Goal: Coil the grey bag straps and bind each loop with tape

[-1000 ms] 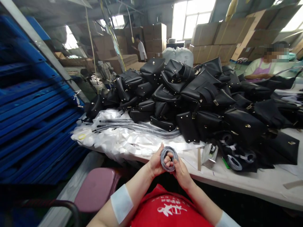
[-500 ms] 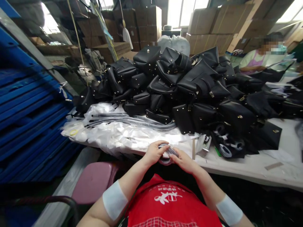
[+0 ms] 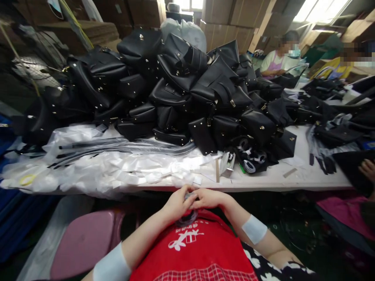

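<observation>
Close in front of the red apron, my left hand (image 3: 176, 203) is closed around a grey, shiny coiled strap (image 3: 187, 218), which looks wrapped in clear plastic. My right hand (image 3: 208, 198) meets it from the other side, its fingers closed at the coil's upper edge and touching the left fingers. Part of the coil is hidden behind the fingers. Long plastic-covered straps (image 3: 125, 147) lie across the white table (image 3: 263, 181) beyond my hands. Several similar coils (image 3: 249, 167) rest farther right, on a black piece.
A large heap of black bags (image 3: 181, 89) fills the table's far side. White wrapping sheets (image 3: 117, 171) cover its left front. A pink stool (image 3: 83, 244) stands below at left. Co-workers (image 3: 275, 64) sit at the far right, and another person's hand (image 3: 367, 169) shows at the right edge.
My view has turned right and more of the table's right side shows. Both hands have drawn the coiled strap back from the table edge toward the apron and closer together.
</observation>
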{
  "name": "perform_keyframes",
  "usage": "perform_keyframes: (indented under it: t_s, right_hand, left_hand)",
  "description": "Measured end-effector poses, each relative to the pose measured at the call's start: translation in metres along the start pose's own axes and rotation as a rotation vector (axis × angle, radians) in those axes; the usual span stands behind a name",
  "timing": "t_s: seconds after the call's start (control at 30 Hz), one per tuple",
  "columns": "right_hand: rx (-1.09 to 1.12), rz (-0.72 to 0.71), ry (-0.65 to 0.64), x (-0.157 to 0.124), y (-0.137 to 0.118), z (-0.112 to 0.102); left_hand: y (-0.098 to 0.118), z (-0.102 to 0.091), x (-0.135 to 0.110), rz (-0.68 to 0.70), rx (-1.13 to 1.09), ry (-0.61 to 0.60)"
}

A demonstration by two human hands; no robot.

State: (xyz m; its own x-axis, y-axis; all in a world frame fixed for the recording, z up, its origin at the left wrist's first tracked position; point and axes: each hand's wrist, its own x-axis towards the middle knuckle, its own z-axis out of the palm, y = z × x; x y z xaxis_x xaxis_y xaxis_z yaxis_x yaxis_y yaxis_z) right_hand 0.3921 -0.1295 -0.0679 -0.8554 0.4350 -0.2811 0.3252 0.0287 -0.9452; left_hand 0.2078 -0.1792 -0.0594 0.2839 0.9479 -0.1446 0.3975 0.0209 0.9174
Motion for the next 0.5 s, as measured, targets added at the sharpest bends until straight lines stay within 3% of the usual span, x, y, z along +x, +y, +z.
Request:
perform_keyframes:
  t_s: [0.1, 0.17, 0.23, 0.37, 0.43, 0.5]
  right_hand:
    - [0.071, 0.043, 0.163, 0.005, 0.013, 0.013]
    - [0.077, 0.025, 0.203, 0.005, 0.017, 0.021]
    - [0.077, -0.023, 0.177, 0.005, 0.018, 0.026]
    - [-0.039, -0.031, 0.051, 0.008, 0.023, 0.021]
    - [-0.125, 0.117, 0.115, 0.012, 0.032, 0.009]
    - [-0.221, 0.333, 0.322, 0.014, 0.045, -0.009]
  left_hand:
    - [-0.013, 0.015, -0.002, -0.170, -0.164, 0.235]
    - [-0.019, 0.016, 0.000, -0.238, -0.280, 0.299]
    - [-0.021, 0.011, 0.004, -0.259, -0.347, 0.202]
    - [-0.016, -0.005, 0.009, -0.296, -0.311, -0.153]
    - [-0.017, -0.007, 0.006, -0.306, -0.254, -0.149]
    - [-0.021, -0.007, 0.000, -0.327, -0.233, -0.065]
